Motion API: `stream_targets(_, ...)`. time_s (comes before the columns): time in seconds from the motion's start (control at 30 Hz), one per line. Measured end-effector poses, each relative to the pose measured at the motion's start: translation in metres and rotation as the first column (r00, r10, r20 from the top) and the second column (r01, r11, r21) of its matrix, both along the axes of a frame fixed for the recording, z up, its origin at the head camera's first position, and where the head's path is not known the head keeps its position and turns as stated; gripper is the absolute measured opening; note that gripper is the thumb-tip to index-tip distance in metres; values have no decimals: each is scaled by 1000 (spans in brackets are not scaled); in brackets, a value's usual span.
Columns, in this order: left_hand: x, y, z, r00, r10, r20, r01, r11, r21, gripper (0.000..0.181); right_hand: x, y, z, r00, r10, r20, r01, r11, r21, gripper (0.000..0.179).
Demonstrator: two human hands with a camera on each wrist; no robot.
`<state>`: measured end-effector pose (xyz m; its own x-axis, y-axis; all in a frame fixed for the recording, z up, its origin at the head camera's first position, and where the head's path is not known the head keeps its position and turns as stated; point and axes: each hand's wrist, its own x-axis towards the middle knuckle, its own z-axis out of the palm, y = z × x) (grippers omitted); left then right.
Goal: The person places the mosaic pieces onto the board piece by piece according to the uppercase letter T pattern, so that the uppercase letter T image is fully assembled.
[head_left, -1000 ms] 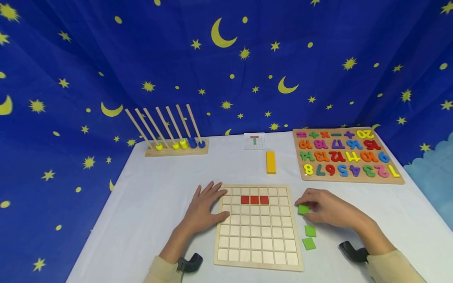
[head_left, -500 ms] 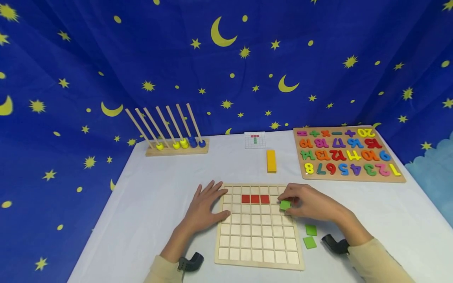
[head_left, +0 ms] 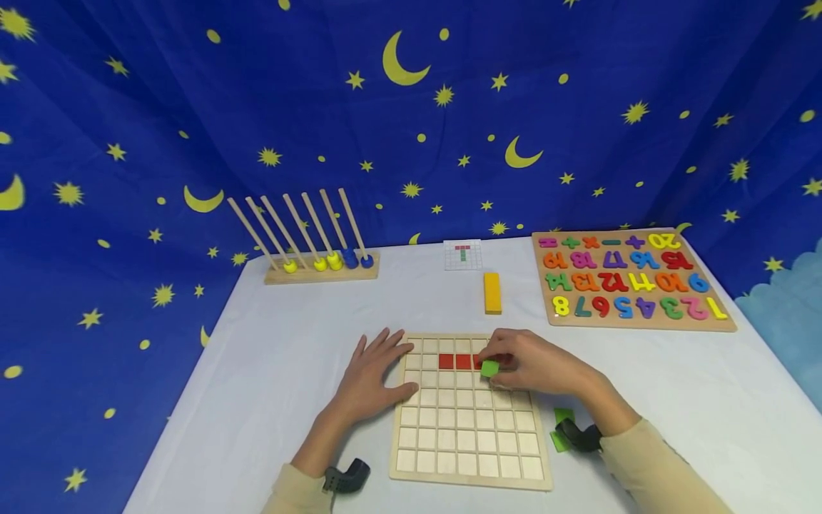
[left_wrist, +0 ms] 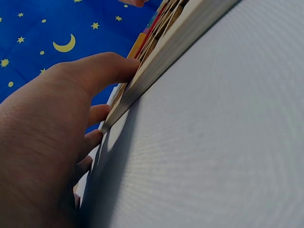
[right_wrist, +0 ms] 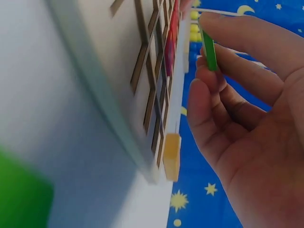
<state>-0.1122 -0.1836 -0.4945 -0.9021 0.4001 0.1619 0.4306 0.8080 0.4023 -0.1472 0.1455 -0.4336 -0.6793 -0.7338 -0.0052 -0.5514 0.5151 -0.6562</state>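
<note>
My right hand point(head_left: 536, 363) pinches a green square tile point(head_left: 490, 368) between thumb and fingers. In the head view the tile overlaps the rightmost of three red tiles point(head_left: 463, 362) lying in one row of the wooden grid board point(head_left: 471, 484). The right wrist view shows the green tile point(right_wrist: 209, 51) edge-on, raised off the board. My left hand point(head_left: 371, 378) lies spread at the board's left edge, thumb and fingertips on its rim. In the left wrist view the thumb point(left_wrist: 111, 69) rests on the board's edge point(left_wrist: 161, 61).
Two more green tiles point(head_left: 561, 441) lie right of the board, partly hidden by the right wrist's camera point(head_left: 578, 434). Behind stand a yellow block point(head_left: 492, 293), a pattern card point(head_left: 462, 255) with a red and green T, a peg abacus point(head_left: 321, 270) and a number puzzle point(head_left: 632, 282).
My right hand has carried the green tile leftward from the table beside the board to over the board near the red tiles. The left hand has stayed put.
</note>
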Motion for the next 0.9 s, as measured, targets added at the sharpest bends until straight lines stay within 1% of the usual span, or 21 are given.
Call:
stream_targets(0.27,2,0,2,1000,-5,4,5,1000,30,72,-1,-20,1,999,36,-7,-35,998,52,32)
stream_targets(0.4,3,1,3,1000,-8,1,8,999,35,71,-1,-29,2,997,51,-52,-48,997,57,30)
stream_targets(0.5,2,1,3,1000,-3,2,3,1000,23,71,-1,-34,-1,996,61,-70,-57,996,63,29)
stream_targets(0.67,2,1,3,1000,1,8,-1,1000,10,72,1,-39,-4,996,63,-61,-57,995,86,27)
stream_targets(0.9,1,1,2,1000,-4,6,3,1000,8,72,2,-39,-5,999,51,-11,-50,995,88,25)
